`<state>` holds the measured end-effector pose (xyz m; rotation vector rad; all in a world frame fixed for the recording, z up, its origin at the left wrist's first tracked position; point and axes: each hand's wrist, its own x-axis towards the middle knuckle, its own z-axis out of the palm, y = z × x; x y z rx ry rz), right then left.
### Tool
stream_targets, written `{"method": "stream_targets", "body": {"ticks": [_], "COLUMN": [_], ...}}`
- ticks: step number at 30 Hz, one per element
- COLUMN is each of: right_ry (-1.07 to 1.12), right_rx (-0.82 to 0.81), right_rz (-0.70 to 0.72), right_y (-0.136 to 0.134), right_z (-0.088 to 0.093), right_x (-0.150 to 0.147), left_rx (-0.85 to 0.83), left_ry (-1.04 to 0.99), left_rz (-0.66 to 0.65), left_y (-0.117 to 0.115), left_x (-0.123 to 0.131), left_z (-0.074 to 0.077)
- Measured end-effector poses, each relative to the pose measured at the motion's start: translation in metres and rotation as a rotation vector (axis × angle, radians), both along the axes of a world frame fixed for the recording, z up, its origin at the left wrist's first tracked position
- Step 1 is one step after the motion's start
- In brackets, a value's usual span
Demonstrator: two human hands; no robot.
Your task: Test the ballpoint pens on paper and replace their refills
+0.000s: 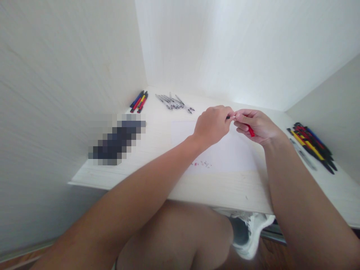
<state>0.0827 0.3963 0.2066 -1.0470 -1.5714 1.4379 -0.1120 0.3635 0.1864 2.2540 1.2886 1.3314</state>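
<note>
While my left grip (212, 125) pinches a small black piece (227, 117) right of the frame's centre, I have my right grip (258, 123) clamped round a red barrel (251, 131).

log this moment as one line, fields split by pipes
left hand: pinching dark piece | right hand: holding red pen | beneath: white paper, small marks | back: clear pens | right side: coloured pens
</note>
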Motion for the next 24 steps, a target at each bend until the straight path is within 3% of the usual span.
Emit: {"method": "stream_targets", "body": {"ticks": [17,24], "right_ry": [0.005,0.045], "right_rx": [0.032,0.007], "right_rz": [0.047,0.001], "right_y": [0.0014,0.0008], "right_z": [-0.0033,-0.0023], "right_x": [-0.0021,-0.0055], "left_rx": [0.033,0.033], "left_ry": [0.037,0.046], "left_rz": [-0.019,-0.019], "left_y": [0.002,0.0012], "left_x": [-0.0013,-0.002], "left_z": [-0.0015,-0.0003]}}
